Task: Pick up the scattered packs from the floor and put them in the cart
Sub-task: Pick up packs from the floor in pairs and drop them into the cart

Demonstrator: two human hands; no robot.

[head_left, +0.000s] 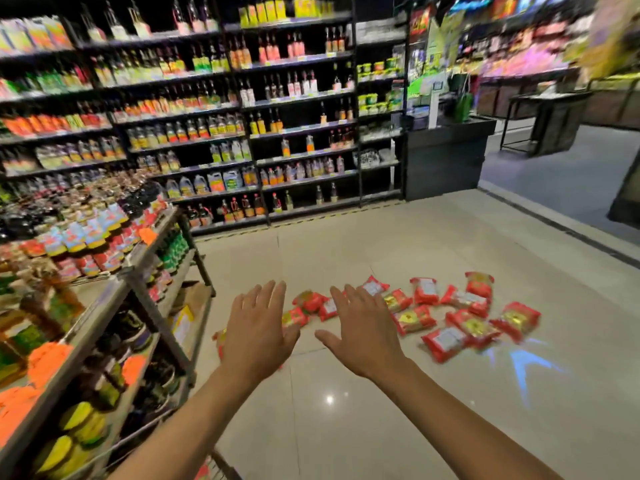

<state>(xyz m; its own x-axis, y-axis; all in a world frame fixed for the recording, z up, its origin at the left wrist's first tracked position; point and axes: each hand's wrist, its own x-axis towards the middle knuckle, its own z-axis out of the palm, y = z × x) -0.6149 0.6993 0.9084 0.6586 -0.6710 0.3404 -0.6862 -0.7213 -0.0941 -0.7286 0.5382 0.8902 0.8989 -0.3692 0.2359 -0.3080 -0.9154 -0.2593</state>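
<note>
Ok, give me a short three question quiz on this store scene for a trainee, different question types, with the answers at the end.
1. True or false: the left hand and the right hand are both open and empty.
2. Multiple choice: where are the red packs lying? A) on the display rack B) on the tiled floor C) in the hands
3. Fill in: the display rack of jars and packets stands on the person's ___ side.

Key: 1 true; 2 B; 3 left.
</note>
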